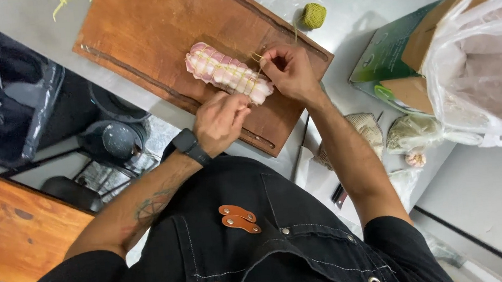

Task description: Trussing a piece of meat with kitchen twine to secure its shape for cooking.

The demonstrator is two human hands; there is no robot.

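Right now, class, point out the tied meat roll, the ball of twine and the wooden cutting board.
Tied meat roll (226,72), head view, middle of its top side.
Ball of twine (314,15), head view, centre of the ball.
Wooden cutting board (146,27), head view, bare part left of the roll.

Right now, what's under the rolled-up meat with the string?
The tied meat roll lies on a brown wooden cutting board. Both hands, left and right, cover its near end, hiding the board there.
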